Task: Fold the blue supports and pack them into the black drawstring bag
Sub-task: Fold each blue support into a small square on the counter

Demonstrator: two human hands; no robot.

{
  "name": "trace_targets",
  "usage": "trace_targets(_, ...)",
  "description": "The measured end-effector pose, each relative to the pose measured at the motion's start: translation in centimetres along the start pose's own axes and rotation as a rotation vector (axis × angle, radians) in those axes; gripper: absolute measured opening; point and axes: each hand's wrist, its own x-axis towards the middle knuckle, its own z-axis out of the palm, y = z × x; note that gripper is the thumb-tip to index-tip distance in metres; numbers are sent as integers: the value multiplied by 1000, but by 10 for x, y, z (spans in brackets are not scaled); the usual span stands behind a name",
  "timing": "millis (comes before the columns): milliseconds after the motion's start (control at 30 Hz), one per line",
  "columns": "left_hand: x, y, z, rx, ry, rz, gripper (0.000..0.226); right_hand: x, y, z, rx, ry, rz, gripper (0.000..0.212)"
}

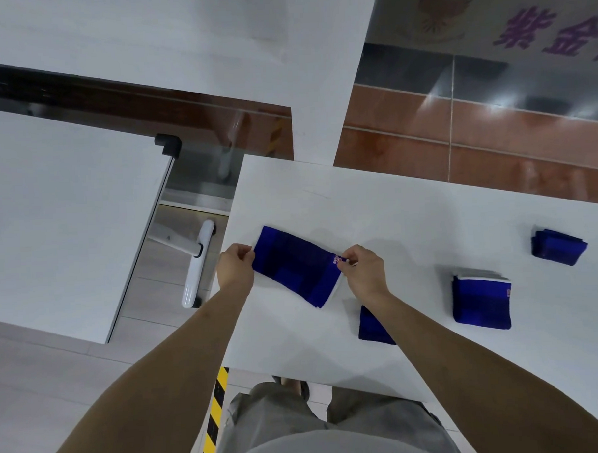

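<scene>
A blue support (296,266) lies stretched out flat on the white table (410,214), near its left edge. My left hand (234,265) pinches its left end. My right hand (363,269) pinches its right end, by the pink logo and white edge. A folded blue support (370,327) lies just below my right wrist, partly hidden by the forearm. Two more folded blue supports lie to the right: one with a white edge (481,302), and one farther back (559,247). No black drawstring bag is in view.
Another white table (57,209) stands to the left across a gap, with a white chair base (198,261) on the floor between. Black-and-yellow tape (215,411) runs along the floor by my legs. A brown wall base lies beyond the table.
</scene>
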Motion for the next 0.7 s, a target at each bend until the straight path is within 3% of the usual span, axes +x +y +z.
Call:
trace_targets(200,8,-1,-1,146,-15,53,19,5,9,6,-137,-37,-31,25)
trace_targets(700,9,6,-1,215,-22,49,14,1,4,14,-198,-51,-31,17)
